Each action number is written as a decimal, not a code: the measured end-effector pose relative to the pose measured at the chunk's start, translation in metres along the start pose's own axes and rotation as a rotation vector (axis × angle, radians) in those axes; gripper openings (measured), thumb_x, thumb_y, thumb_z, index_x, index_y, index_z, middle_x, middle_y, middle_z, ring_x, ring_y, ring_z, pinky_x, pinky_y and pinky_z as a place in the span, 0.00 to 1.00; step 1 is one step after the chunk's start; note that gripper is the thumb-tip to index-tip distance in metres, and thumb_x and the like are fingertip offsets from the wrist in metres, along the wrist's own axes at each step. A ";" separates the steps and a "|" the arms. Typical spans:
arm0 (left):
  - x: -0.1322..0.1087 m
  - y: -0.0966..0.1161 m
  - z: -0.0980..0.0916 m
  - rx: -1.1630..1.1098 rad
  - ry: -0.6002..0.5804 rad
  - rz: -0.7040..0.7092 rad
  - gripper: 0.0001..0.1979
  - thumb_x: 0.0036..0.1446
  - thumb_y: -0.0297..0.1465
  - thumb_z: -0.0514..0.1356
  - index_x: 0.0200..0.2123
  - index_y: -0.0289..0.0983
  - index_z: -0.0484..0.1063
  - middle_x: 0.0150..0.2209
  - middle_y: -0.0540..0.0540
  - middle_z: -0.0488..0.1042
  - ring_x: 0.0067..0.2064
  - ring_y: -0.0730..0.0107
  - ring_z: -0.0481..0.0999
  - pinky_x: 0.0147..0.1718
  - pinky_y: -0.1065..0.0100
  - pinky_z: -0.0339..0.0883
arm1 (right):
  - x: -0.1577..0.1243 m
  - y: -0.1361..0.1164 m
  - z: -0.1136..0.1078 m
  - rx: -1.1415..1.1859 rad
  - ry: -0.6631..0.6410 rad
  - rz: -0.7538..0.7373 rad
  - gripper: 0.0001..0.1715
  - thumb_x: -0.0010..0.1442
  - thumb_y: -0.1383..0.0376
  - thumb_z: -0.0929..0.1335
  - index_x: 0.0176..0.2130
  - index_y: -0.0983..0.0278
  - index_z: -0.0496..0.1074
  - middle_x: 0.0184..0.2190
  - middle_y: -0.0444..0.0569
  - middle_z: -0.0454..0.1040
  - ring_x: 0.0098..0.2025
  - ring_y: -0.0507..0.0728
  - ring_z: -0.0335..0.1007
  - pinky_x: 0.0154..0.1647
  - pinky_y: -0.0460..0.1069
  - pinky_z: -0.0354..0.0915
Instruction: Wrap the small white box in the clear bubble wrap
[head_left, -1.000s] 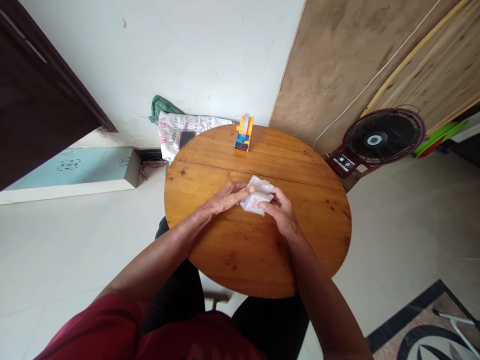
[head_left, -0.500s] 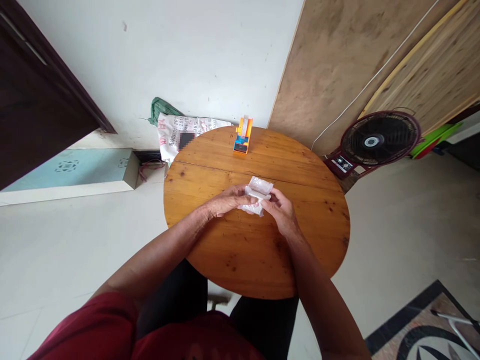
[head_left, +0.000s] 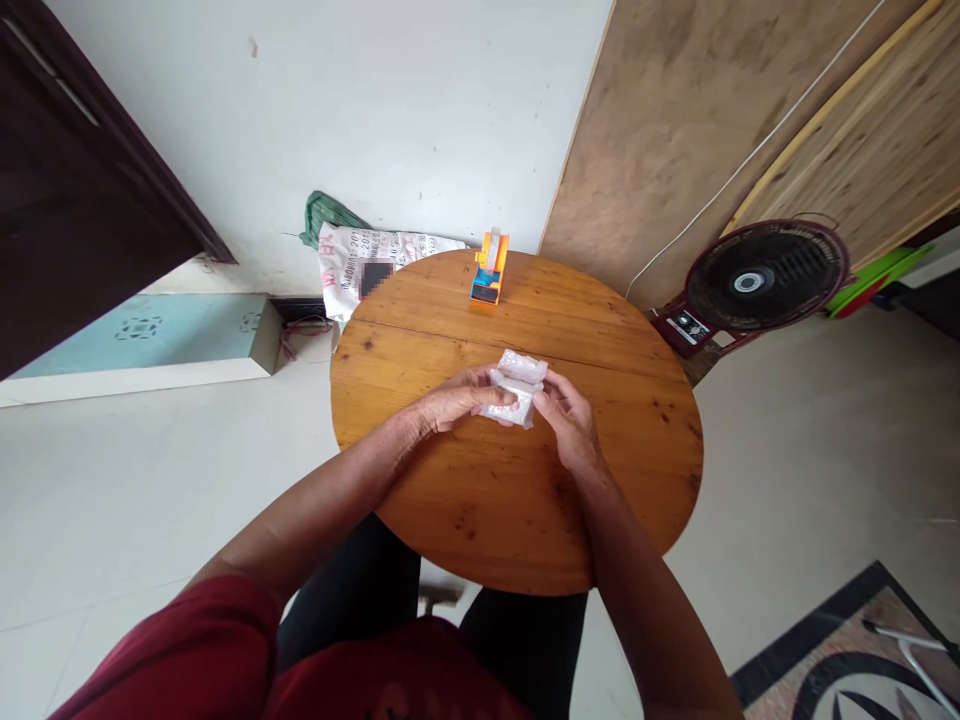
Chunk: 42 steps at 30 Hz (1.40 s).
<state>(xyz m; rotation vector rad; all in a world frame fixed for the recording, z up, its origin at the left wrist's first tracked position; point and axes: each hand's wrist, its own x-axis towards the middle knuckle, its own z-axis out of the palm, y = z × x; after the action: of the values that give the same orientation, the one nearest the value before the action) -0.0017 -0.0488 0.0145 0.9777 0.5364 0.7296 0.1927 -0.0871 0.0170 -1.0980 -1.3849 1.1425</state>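
A small white bubble-wrap packet [head_left: 516,385] lies near the middle of the round wooden table [head_left: 517,500]. My left hand [head_left: 454,400] grips its left side, thumb laid over the top. From the right, my right hand [head_left: 566,415] pinches the packet's right edge with closed fingers. The wrap is folded over on itself into a compact bundle; what is inside it is hidden. An orange tape dispenser [head_left: 489,268] stands at the table's far edge, well beyond both hands.
A dark red floor fan [head_left: 757,280] stands to the right against wooden boards [head_left: 750,110]. A printed white sack [head_left: 371,265] and green bag lie behind the table by the wall. A patterned rug [head_left: 847,650] is at lower right.
The bubble wrap has been folded tighter into a smaller bundle. Both hands shifted slightly around it and stayed on it.
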 end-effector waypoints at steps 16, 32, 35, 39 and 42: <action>-0.003 0.003 0.003 0.016 0.014 0.006 0.27 0.42 0.30 0.72 0.48 0.34 0.76 0.42 0.43 0.81 0.41 0.64 0.79 0.43 0.64 0.71 | -0.003 -0.005 0.000 -0.165 0.018 -0.019 0.27 0.55 0.52 0.75 0.51 0.60 0.72 0.48 0.52 0.79 0.47 0.62 0.75 0.52 0.59 0.70; -0.002 0.002 0.008 0.021 0.020 -0.004 0.30 0.39 0.31 0.77 0.48 0.35 0.75 0.41 0.46 0.78 0.41 0.70 0.76 0.46 0.66 0.67 | -0.008 -0.005 -0.001 -0.489 0.193 -0.335 0.19 0.61 0.60 0.70 0.52 0.58 0.72 0.50 0.53 0.77 0.50 0.62 0.73 0.56 0.60 0.67; -0.001 -0.001 0.009 0.023 -0.003 0.007 0.29 0.39 0.31 0.77 0.47 0.35 0.75 0.40 0.47 0.78 0.40 0.71 0.76 0.45 0.67 0.67 | -0.007 -0.005 -0.001 -0.567 0.233 -0.456 0.17 0.62 0.61 0.69 0.51 0.57 0.73 0.50 0.53 0.77 0.53 0.63 0.72 0.57 0.61 0.66; -0.001 -0.004 0.010 0.031 -0.026 0.021 0.27 0.39 0.31 0.77 0.44 0.34 0.74 0.37 0.49 0.76 0.39 0.72 0.75 0.44 0.68 0.67 | -0.006 -0.006 -0.002 -0.663 0.280 -0.581 0.10 0.63 0.64 0.68 0.45 0.57 0.76 0.47 0.52 0.79 0.50 0.62 0.74 0.55 0.61 0.67; -0.001 -0.004 0.010 0.052 -0.022 0.021 0.26 0.40 0.31 0.76 0.44 0.34 0.73 0.37 0.49 0.76 0.39 0.72 0.75 0.43 0.68 0.66 | -0.006 -0.005 -0.004 -0.688 0.303 -0.630 0.08 0.64 0.65 0.68 0.42 0.56 0.77 0.46 0.51 0.79 0.48 0.61 0.76 0.53 0.60 0.67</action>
<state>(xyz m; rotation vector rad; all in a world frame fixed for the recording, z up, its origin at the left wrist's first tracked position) 0.0060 -0.0571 0.0157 1.0401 0.5284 0.7257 0.1965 -0.0937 0.0217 -1.1043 -1.7429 0.0271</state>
